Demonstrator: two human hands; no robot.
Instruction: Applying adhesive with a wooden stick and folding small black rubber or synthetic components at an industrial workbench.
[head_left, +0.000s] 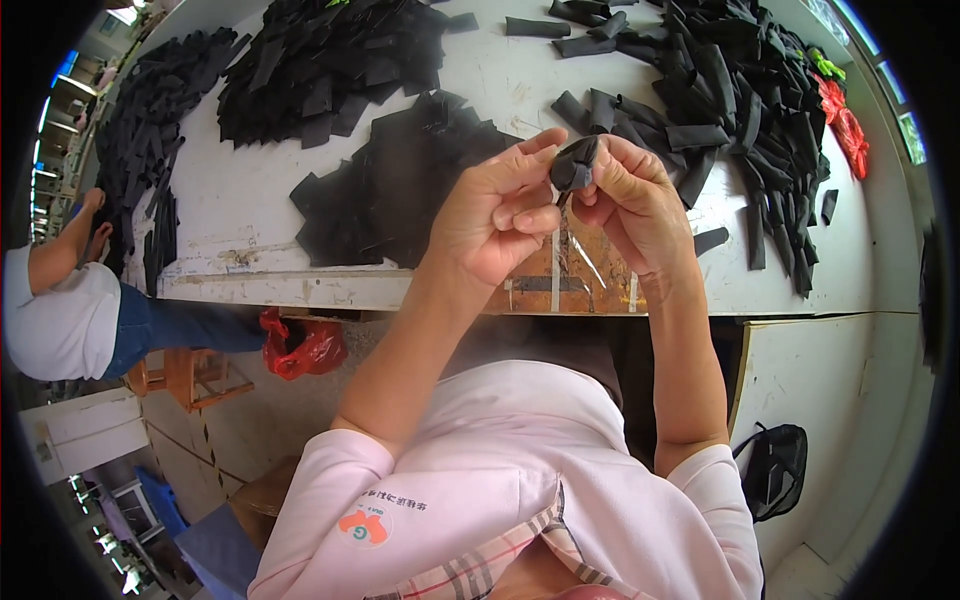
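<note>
Between my two hands, raised above the table's front edge, is a small black fabric tube (574, 168) with its opening facing me. My left hand (505, 205) pinches the tube's left side with thumb and forefinger, the other fingers curled. On the opposite rim, my right hand (638, 195) grips it with thumb and fingers. A narrow dark end hangs below the opening, partly hidden by my fingers. Just left of my hands lies a flat pile of black fabric pieces (385, 185). Many black fabric tubes (720, 90) are heaped to the right.
The white table (235, 215) also bears a black fabric heap (330, 60) at the back. A brown board (530, 275) lies at its front edge. Far left, a seated co-worker (70, 310) handles dark strips. Red plastic bags (305, 345) hang below the edge; a black bag (775, 470) is lower right.
</note>
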